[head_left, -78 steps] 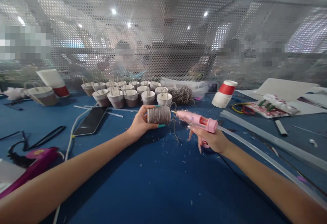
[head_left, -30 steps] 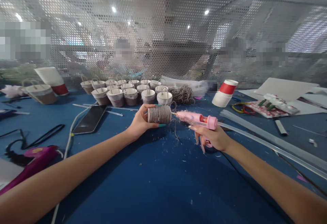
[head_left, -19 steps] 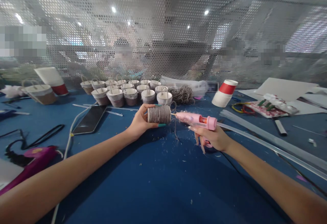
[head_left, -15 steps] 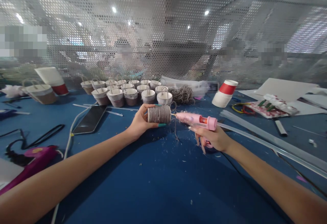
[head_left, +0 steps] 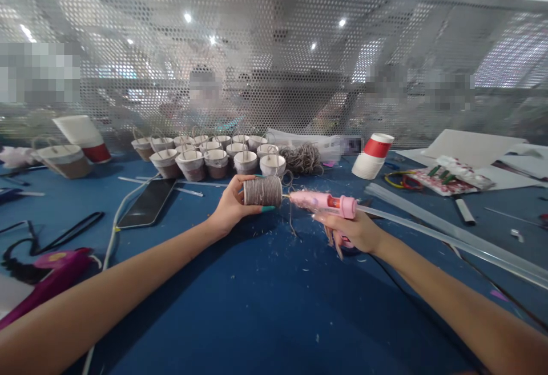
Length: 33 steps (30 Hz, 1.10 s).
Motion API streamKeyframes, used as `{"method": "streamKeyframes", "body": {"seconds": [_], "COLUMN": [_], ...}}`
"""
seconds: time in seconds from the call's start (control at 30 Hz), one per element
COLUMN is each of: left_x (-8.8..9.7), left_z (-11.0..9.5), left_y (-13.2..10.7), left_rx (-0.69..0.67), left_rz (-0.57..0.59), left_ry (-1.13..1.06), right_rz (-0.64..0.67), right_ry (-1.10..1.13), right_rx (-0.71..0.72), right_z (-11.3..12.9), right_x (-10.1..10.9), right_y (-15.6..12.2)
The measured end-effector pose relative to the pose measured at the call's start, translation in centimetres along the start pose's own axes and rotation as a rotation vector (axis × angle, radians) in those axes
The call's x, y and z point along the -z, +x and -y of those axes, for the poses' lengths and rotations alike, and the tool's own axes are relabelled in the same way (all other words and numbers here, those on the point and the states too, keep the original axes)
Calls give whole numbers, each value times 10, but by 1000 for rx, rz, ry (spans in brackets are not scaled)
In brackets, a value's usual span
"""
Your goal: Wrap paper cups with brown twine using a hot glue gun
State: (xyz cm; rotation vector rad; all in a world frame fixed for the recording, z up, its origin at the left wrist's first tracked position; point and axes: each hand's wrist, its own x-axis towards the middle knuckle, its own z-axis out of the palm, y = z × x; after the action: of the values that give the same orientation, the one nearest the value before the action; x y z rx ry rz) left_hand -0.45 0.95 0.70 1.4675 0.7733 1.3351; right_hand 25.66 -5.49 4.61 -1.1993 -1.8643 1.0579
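Note:
My left hand [head_left: 229, 208] is closed round a small cup wrapped in grey-brown twine [head_left: 262, 191], held on its side above the blue table [head_left: 265, 306]. A loose end of twine hangs from the cup. My right hand [head_left: 353, 231] grips a pink hot-glue gun [head_left: 323, 202], its nozzle touching the right end of the wrapped cup. A long clear glue stick [head_left: 428, 229] sticks out of the back of the gun to the right.
Several twine-wrapped cups with handles [head_left: 205, 157] stand in rows behind, beside a heap of twine [head_left: 302, 158]. A stack of red-and-white paper cups [head_left: 371, 156], a phone [head_left: 148, 202], a purple glue gun [head_left: 51, 275], black cords and glue sticks lie about. A perforated metal screen [head_left: 274, 49] closes the back.
Hands, cup and glue gun keep their pose; the nozzle stays at the cup's end. The view has shifted slightly.

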Motion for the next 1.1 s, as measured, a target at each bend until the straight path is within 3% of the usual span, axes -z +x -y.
{"method": "streamKeyframes", "body": {"seconds": [0.3, 0.83, 1.1], "left_x": [0, 0, 0], "left_z": [0, -1, -2], "left_y": [-1, -1, -1], "left_rx": [-5, 6, 6], "left_rz": [-10, -7, -3], "left_ry": [-5, 8, -1], "right_rz": [51, 0, 73], "right_ry": [8, -24, -4], "right_rx": [32, 20, 66], "right_z": [14, -2, 14], "right_x": [1, 4, 3], "right_y": [-3, 0, -2]}}
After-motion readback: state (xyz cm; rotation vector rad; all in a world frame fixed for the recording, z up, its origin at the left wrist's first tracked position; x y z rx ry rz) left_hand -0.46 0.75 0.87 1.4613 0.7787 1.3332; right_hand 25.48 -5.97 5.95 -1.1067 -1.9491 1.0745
